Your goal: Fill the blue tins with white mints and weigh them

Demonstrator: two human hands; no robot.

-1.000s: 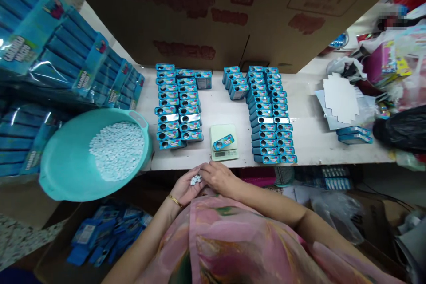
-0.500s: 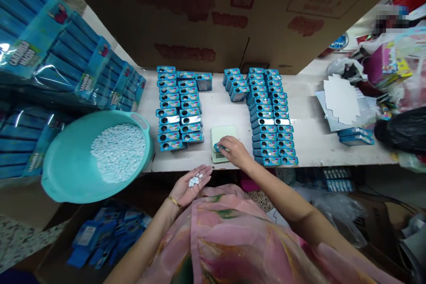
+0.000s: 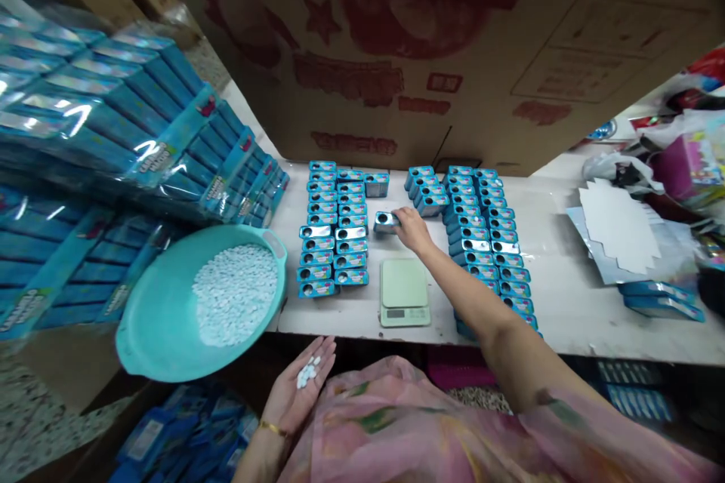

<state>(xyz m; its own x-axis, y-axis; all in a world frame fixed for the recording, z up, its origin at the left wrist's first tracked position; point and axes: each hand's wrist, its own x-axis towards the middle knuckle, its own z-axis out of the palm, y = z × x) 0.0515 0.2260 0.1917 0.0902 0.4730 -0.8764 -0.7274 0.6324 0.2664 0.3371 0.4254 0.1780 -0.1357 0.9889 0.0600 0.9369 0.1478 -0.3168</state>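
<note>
My left hand point(image 3: 294, 385) is palm up below the table's front edge, with several small white candies point(image 3: 309, 372) lying in the palm. Its fingers are extended and lightly cupped. My right hand point(image 3: 413, 228) pinches one end of a small blue tin point(image 3: 386, 222) with a dark round hole in its top. That tin stands just right of the left block of similar tins point(image 3: 351, 245), behind a pale green kitchen scale point(image 3: 404, 283). The scale's plate has nothing on it. Another block of tins point(image 3: 470, 234) stands to the right, partly hidden by my right forearm.
A turquoise basin point(image 3: 152, 332) of white candies sits at the left. Wrapped packs of blue boxes point(image 3: 186, 136) are stacked behind it. A large cardboard box point(image 3: 362, 113) walls off the back. White card sheets point(image 3: 617, 230) and bags lie at the right; blue packets point(image 3: 186, 430) fill a box below.
My right hand has moved with the tin from the scale to a spot behind it. My left hand still holds candies. The view has shifted, showing more of the cardboard box.
</note>
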